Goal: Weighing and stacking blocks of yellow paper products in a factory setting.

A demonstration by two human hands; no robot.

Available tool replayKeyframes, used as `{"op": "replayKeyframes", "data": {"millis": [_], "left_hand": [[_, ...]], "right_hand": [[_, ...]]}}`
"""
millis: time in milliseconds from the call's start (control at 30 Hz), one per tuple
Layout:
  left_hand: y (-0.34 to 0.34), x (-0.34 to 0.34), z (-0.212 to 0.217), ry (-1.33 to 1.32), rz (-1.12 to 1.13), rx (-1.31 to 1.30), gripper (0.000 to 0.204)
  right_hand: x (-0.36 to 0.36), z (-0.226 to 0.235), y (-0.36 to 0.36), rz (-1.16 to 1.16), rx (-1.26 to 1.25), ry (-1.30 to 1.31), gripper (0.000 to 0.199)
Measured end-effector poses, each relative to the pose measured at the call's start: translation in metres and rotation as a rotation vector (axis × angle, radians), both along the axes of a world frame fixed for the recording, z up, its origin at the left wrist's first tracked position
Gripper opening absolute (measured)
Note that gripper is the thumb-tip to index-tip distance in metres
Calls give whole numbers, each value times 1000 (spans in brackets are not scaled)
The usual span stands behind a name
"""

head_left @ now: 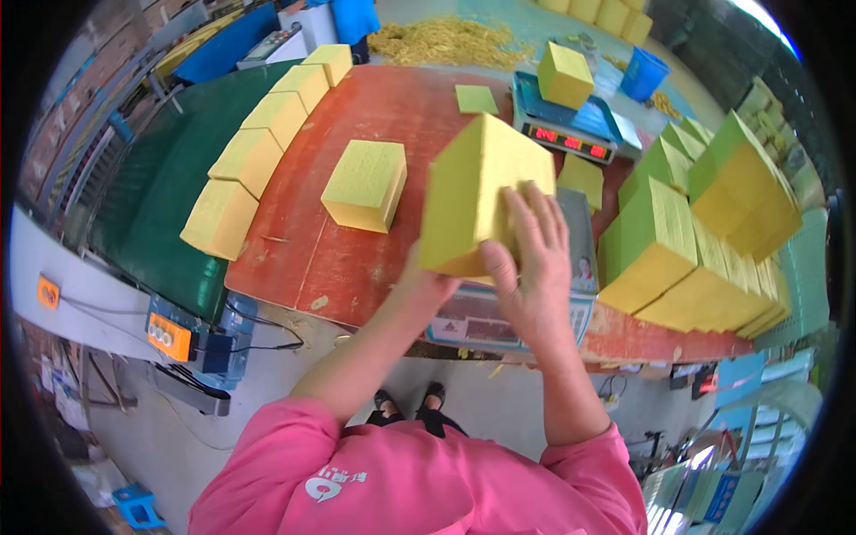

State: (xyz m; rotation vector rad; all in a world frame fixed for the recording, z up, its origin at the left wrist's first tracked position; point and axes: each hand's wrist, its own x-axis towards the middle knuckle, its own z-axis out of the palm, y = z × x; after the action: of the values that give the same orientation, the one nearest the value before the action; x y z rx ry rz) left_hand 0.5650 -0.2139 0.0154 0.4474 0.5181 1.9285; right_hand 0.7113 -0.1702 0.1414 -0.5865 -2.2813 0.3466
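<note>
A thick, block-shaped stack of yellow paper [486, 192] is held up in front of me, tilted, over the near edge of the red table. My left hand [435, 278] supports it from its lower left; those fingers are mostly hidden behind the stack. Flat against its right side lies my right hand [538, 259], fingers stretched out and thumb near the bottom corner. Under the raised stack is a printed box [473, 325]. To the left, a similar yellow stack [364, 183] rests alone on the red table [294, 276].
A green conveyor belt [147, 241] runs along the left, with a row of yellow stacks [245, 160] beside it. At the back right, a digital scale [571, 134] carries another stack [565, 76]. Many stacks [655, 241] crowd the right side. Beyond stands a blue bucket [644, 73].
</note>
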Motion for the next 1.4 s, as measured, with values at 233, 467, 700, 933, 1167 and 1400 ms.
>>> {"op": "replayKeyframes", "data": {"millis": [233,467,700,933,1167,1400], "left_hand": [[59,60,12,22,276,-32,46],[-63,12,46,27,-250,-510,58],[-16,-146,36,2012,959,-1113,92],[-42,-178,18,2108,219,-1080,96],[-162,-177,65,2519,-245,-196,85],[-289,-146,-25,804,342,-873,66]], "right_hand": [[4,-5,87,-118,-90,-157,47],[9,-23,58,-107,78,-243,51],[2,-12,44,-106,60,-308,52],[-23,24,-22,61,36,-113,53],[-126,-35,-51,382,-204,-125,53],[-166,-109,-68,439,-705,-477,58]]}}
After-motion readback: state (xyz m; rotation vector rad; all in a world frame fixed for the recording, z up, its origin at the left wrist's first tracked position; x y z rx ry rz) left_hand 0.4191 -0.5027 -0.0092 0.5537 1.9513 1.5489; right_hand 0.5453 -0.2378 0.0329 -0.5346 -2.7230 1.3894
